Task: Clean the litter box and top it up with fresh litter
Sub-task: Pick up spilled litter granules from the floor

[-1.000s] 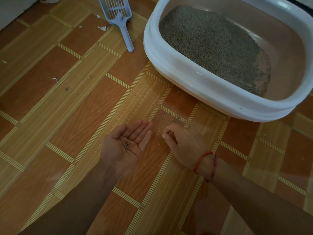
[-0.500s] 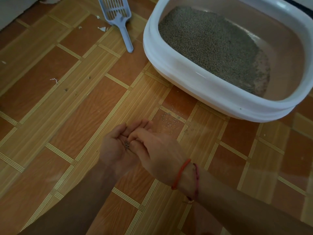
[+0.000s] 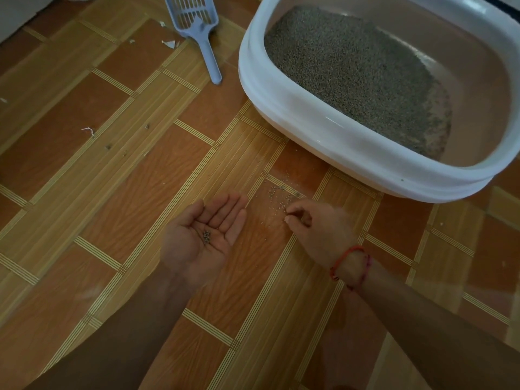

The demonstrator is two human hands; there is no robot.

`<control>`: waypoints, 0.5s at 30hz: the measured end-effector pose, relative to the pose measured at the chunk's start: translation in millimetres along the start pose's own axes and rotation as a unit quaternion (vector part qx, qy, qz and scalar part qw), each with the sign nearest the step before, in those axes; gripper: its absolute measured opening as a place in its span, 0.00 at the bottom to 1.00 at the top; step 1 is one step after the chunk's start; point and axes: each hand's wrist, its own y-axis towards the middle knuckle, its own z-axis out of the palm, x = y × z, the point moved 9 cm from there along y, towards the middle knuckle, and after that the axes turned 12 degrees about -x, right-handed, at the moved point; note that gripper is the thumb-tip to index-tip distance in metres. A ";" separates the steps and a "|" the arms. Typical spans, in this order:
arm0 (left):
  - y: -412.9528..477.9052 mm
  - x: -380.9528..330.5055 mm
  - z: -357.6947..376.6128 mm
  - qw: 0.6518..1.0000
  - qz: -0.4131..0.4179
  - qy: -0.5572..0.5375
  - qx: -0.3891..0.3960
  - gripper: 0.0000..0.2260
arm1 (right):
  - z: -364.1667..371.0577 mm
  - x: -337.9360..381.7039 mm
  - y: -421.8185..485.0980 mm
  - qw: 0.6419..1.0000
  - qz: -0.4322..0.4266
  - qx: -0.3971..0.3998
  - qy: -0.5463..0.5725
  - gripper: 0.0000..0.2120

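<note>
Right hand (image 3: 320,229) back from palm to 3 o'clock, pinching spilled litter granules (image 3: 277,197); left hand (image 3: 191,249) palm-up, fingers straight, cradling grains (image 3: 206,237)

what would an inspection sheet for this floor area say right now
surface: tiled wood-look floor
job's things: white litter box holds grey litter, right end bare; blue scoop lies on floor left of it, apart
clutter: spilled granules before the box; white scraps
hands: left hand palm up, open, carrying collected granules; right hand pinching at the spill, catch too small to tell; red bracelet
cables: nothing seen
surroundings: pale wall top left
</note>
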 end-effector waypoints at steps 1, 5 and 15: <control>0.2 0.0 -0.3 1.000 -0.002 -0.002 0.000 0.22 | 1.5 -2.0 0.1 1.000 -0.002 -0.002 -0.003 0.06; 0.8 -0.7 -3.2 1.000 -0.005 -0.004 -0.003 0.21 | 6.8 -4.2 1.6 1.000 0.002 0.008 -0.001 0.05; 3.1 0.6 -4.5 1.000 -0.004 0.002 -0.006 0.22 | 14.5 10.3 -3.7 0.993 -0.083 0.012 -0.080 0.09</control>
